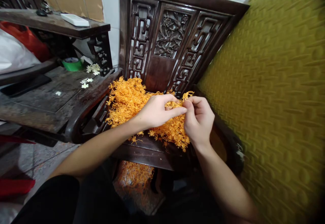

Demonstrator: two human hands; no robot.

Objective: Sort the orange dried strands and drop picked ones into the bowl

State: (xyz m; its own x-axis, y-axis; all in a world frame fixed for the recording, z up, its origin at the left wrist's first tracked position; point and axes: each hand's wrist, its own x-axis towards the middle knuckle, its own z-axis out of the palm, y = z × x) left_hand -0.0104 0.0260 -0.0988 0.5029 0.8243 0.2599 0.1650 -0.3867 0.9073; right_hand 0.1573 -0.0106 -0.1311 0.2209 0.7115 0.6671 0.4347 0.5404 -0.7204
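Note:
A big heap of orange, thin-armed plastic flower pieces (128, 98) covers the dark wooden chair seat (154, 154). Over the heap, my two hands meet at the fingertips. My right hand (199, 120) is closed in a pinch, and an orange flower piece (188, 95) sticks up above its thumb and forefinger. My left hand (158, 110) comes in from the left, its thumb reaching to the right fingertips and its forefinger curled. Orange shows between that thumb and forefinger; how much of it is held, not heaped behind, is partly hidden.
The carved chair back (162, 47) rises behind the heap. A textured yellow-green mat (269, 81) stands at the right. On the left are a dark side table (58, 95), green tape roll (72, 64), small white flowers (86, 81) and a white device (74, 20). More orange pieces (137, 175) lie below the seat.

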